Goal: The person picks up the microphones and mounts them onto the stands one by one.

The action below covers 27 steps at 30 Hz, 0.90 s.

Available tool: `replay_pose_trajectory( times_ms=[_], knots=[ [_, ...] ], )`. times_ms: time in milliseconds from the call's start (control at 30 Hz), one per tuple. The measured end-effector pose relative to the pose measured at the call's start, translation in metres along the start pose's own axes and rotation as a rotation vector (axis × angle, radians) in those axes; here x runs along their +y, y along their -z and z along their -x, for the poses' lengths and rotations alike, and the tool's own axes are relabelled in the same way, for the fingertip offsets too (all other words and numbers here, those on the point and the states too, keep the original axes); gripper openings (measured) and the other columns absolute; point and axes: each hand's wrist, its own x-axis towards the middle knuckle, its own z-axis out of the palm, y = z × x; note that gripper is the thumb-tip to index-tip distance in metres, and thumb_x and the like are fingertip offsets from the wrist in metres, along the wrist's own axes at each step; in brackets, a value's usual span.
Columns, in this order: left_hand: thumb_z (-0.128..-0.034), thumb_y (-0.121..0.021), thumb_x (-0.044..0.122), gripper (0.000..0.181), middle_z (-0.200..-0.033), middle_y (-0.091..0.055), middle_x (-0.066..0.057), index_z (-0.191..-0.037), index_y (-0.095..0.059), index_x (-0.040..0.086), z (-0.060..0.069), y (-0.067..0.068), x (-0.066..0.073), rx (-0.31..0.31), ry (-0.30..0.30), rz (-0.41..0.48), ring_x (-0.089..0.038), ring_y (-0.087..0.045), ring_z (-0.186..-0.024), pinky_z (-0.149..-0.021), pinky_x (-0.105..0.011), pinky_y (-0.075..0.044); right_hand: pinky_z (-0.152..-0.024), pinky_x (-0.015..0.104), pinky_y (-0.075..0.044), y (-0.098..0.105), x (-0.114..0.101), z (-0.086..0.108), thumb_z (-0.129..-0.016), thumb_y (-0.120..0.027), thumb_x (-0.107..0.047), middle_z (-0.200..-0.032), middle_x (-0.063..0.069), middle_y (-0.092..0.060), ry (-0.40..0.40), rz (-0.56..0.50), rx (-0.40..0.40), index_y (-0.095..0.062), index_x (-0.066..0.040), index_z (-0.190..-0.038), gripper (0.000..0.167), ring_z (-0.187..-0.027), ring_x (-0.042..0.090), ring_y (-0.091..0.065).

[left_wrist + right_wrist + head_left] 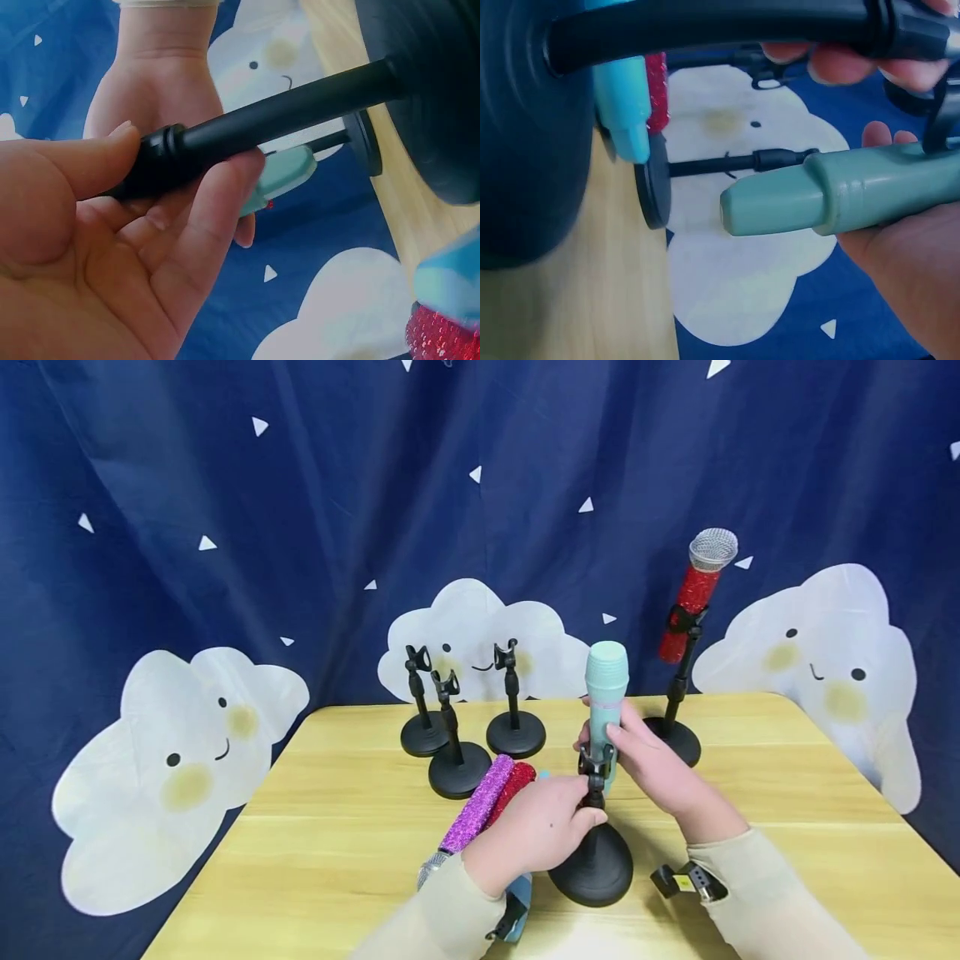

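My left hand (543, 822) grips the upper post of a black desktop microphone stand (592, 872), its round base near the table front. In the left wrist view, thumb and fingers curl round the post (285, 112). My right hand (648, 760) holds a mint-green microphone (606, 685), tilted slightly with its head up, at the stand's clip (596, 760). The right wrist view shows the microphone's tapered lower end (780, 199) against the clip arm; whether it is seated cannot be told. Beside my left hand lie a purple glitter microphone (477, 802) and a red glitter one (513, 785).
A blue microphone (519, 897) lies partly hidden under my left wrist. Three black stands without microphones (426, 735) (460, 768) (516, 733) stand at the back. At the right back, another stand (678, 739) holds a red glitter microphone (697, 589). A blue cloud-patterned curtain (337, 485) hangs behind.
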Motion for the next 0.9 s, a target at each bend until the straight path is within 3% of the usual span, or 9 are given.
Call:
replay_pose_trajectory(
  times_ms=[167,333,433,700,900],
  knots=[
    [-0.1016,-0.061,0.04,0.019,-0.078,-0.055,0.012,-0.094,-0.058,0.022,0.003,0.002,-0.002,-0.012,0.006,0.016,-0.005,-0.054,-0.069,-0.06,-0.022,-0.045,-0.095,0.038,-0.047,-0.01,0.006,-0.001,-0.111,-0.031,-0.024,-0.111,0.029,-0.051,0.03,-0.01,-0.033,-0.028,-0.008,-0.149,0.042,-0.103,0.033,-0.059],
    [-0.1011,-0.062,0.039,0.019,-0.085,-0.058,0.012,-0.097,-0.059,0.021,0.003,0.0,-0.003,-0.01,-0.004,0.005,-0.005,-0.056,-0.075,-0.066,-0.023,-0.048,-0.095,0.037,-0.051,-0.015,0.015,0.005,-0.105,-0.052,-0.035,-0.111,0.026,-0.052,0.069,0.014,-0.043,-0.027,-0.005,-0.147,0.057,-0.102,0.036,-0.062],
    [-0.101,-0.062,0.039,0.019,-0.082,-0.058,0.011,-0.096,-0.059,0.02,0.003,-0.001,-0.003,-0.01,-0.01,-0.003,-0.005,-0.056,-0.075,-0.065,-0.023,-0.047,-0.093,0.037,-0.053,-0.016,0.017,0.008,-0.104,-0.055,-0.038,-0.11,0.025,-0.052,0.045,0.001,-0.03,-0.028,-0.005,-0.145,0.059,-0.1,0.035,-0.063],
    [-0.1008,-0.063,0.037,0.019,-0.08,-0.055,0.011,-0.094,-0.058,0.02,0.002,-0.001,-0.002,-0.01,-0.018,-0.003,-0.007,-0.054,-0.073,-0.063,-0.024,-0.045,-0.087,0.036,-0.053,-0.014,0.014,0.011,-0.107,-0.048,-0.042,-0.111,0.02,-0.058,0.091,0.122,-0.031,-0.038,-0.007,-0.139,0.049,-0.095,0.031,-0.064],
    [-0.1,-0.064,0.036,0.018,-0.081,-0.057,0.012,-0.094,-0.06,0.02,0.003,0.001,-0.001,0.006,-0.03,-0.024,-0.007,-0.055,-0.072,-0.064,-0.024,-0.047,-0.094,0.032,-0.051,-0.013,0.008,0.01,-0.109,-0.046,-0.02,-0.114,0.012,-0.065,0.146,0.19,-0.055,-0.046,-0.006,-0.133,0.028,-0.103,0.027,-0.066]
  ],
)
